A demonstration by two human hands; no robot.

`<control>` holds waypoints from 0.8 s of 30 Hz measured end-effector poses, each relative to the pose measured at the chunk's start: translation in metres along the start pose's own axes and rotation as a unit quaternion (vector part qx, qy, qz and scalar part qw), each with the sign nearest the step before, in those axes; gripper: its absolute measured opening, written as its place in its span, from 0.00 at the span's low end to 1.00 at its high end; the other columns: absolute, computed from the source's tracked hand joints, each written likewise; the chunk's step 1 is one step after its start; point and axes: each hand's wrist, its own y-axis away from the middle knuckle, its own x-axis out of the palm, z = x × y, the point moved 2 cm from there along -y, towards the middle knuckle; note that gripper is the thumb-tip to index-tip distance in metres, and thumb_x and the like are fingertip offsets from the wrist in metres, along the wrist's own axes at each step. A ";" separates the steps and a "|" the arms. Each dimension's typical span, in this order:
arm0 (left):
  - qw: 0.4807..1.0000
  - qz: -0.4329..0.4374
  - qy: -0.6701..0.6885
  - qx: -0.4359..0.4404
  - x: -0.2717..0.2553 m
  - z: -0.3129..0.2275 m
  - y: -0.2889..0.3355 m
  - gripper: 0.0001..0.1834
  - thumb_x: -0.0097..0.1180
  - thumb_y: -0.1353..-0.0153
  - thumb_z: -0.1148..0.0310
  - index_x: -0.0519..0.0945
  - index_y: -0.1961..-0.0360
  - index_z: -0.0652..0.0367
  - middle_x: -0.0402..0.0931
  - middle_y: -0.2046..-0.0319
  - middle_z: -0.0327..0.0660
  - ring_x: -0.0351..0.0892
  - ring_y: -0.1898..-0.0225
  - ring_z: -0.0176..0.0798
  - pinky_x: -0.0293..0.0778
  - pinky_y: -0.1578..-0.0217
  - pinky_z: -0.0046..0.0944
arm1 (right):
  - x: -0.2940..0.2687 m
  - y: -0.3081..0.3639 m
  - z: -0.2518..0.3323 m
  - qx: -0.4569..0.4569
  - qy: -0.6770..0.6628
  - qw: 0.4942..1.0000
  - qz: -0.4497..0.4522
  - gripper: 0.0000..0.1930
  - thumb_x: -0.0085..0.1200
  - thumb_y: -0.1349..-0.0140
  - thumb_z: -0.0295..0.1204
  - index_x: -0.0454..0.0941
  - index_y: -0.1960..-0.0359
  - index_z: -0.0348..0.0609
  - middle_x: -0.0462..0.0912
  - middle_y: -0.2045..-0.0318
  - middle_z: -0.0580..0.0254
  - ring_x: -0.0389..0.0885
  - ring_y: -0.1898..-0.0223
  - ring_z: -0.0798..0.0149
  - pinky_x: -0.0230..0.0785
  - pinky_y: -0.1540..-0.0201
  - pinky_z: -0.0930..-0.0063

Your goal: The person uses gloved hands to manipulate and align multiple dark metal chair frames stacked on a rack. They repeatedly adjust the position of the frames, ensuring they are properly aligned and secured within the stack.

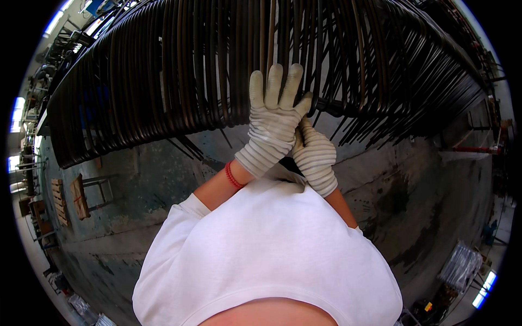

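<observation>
My left hand, in a whitish ribbed work glove, is open with its fingers stretched forward and slightly spread. It lies over the near ends of a long row of dark bent metal rods, with nothing gripped in it. My right hand, gloved alike, sits just below and to the right, close to my body. Its fingers curl inward and are partly hidden behind the left wrist, so what they hold cannot be made out. Beside my left thumb a short black cylindrical thing sticks out to the right among the rods.
The rods curve around in front of me from far left to far right, with loose ends jutting toward me on the right. A wooden pallet lies at the left on the stained floor. Wrapped silvery bundles stand at the lower right.
</observation>
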 end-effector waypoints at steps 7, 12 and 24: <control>0.995 0.088 -0.036 -0.010 -0.008 -0.009 -0.011 0.19 0.60 0.51 0.58 0.82 0.55 0.36 0.57 0.33 0.39 0.47 0.31 0.53 0.38 0.33 0.64 | -0.032 0.002 0.007 0.016 -0.096 0.989 -0.107 0.11 0.54 0.43 0.25 0.83 0.59 0.47 0.77 0.83 0.56 0.74 0.84 0.58 0.69 0.78 0.66; 0.998 0.051 -0.043 0.002 -0.009 -0.010 -0.012 0.17 0.58 0.50 0.58 0.83 0.57 0.40 0.61 0.36 0.42 0.52 0.33 0.54 0.41 0.34 0.66 | -0.037 0.002 0.002 0.014 -0.147 0.977 -0.154 0.20 0.53 0.45 0.21 0.79 0.49 0.47 0.74 0.85 0.59 0.71 0.86 0.61 0.68 0.79 0.70; 0.994 0.023 0.086 -0.055 -0.023 -0.007 -0.012 0.23 0.53 0.60 0.75 0.85 0.60 0.42 0.64 0.36 0.45 0.55 0.33 0.60 0.39 0.33 0.65 | -0.028 -0.008 -0.013 -0.019 -0.125 0.990 -0.066 0.29 0.52 0.43 0.24 0.69 0.37 0.52 0.72 0.87 0.58 0.70 0.87 0.60 0.68 0.78 0.68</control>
